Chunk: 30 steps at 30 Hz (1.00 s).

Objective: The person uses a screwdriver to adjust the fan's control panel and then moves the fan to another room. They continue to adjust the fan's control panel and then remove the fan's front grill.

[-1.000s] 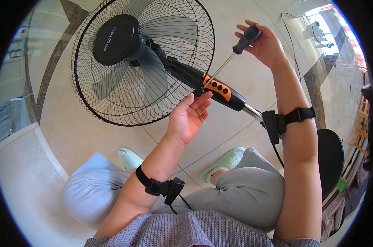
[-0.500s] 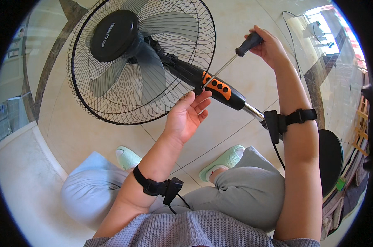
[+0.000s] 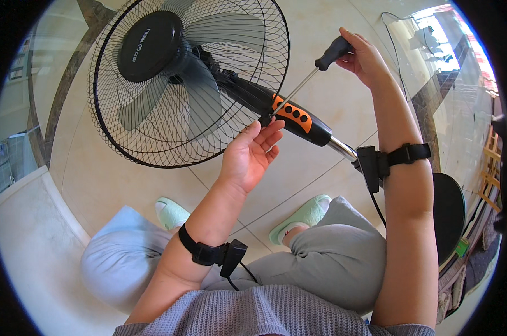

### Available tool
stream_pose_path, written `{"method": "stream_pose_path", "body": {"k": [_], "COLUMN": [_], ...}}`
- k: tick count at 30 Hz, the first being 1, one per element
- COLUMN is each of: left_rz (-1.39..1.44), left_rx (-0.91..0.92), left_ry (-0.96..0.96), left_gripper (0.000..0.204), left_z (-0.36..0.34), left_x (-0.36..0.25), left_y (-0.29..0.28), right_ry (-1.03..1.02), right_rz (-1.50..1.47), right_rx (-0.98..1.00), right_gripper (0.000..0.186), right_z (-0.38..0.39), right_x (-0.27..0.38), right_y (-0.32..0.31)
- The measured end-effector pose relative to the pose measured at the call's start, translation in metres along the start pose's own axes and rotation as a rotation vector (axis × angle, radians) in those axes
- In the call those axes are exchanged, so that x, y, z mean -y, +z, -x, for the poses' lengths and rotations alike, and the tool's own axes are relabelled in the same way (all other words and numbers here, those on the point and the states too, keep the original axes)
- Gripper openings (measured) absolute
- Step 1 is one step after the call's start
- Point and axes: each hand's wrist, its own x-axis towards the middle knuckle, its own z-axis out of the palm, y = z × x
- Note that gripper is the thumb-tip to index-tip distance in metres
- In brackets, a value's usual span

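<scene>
My right hand is closed around the black handle of a screwdriver. The screwdriver slants down to the left, and its thin metal shaft ends at a small black clip on the rim of the fan guard. At that clip, my left hand has its thumb and fingertips, with the other fingers loosely curled and the palm turned up. The standing fan has a black wire guard, grey see-through blades and a black round centre cap. Behind the screwdriver tip is its orange button panel.
A chrome pole runs from the fan's body towards the round black base, partly behind my right forearm. Straps with black boxes and cables sit on both my forearms. A thin cable lies on the tiled floor at right.
The fan and both hands appear slightly further left and up in the picture. The screwdriver handle has shifted a little left, while its tip stays at the clip.
</scene>
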Motion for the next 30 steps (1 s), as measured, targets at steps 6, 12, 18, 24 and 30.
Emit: {"method": "stream_pose_path", "body": {"k": [6, 12, 18, 24, 30], "left_rz": [0.033, 0.049, -0.014, -0.017, -0.007], "left_rx": [-0.004, 0.026, 0.017, 0.057, 0.050], "left_ry": [-0.008, -0.021, -0.015, -0.026, -0.023], "left_gripper": [0.024, 0.027, 0.032, 0.034, 0.032], "left_z": [0.000, 0.002, -0.002, -0.003, -0.001], "left_x": [0.000, -0.001, -0.001, 0.000, 0.000], "left_y": [0.001, -0.002, -0.003, -0.007, -0.003], "right_ry": [-0.178, -0.051, -0.069, -0.124, 0.049], "right_rz": [-0.335, 0.026, -0.163, -0.216, 0.028], "right_rx": [0.317, 0.058, 0.115, 0.303, 0.051], "right_gripper": [0.029, 0.029, 0.032, 0.033, 0.029], "right_z": [-0.003, -0.014, -0.005, -0.012, -0.006], "right_x": [0.010, 0.007, 0.004, 0.008, 0.000], "right_y": [0.001, 0.003, 0.004, 0.004, 0.008]}}
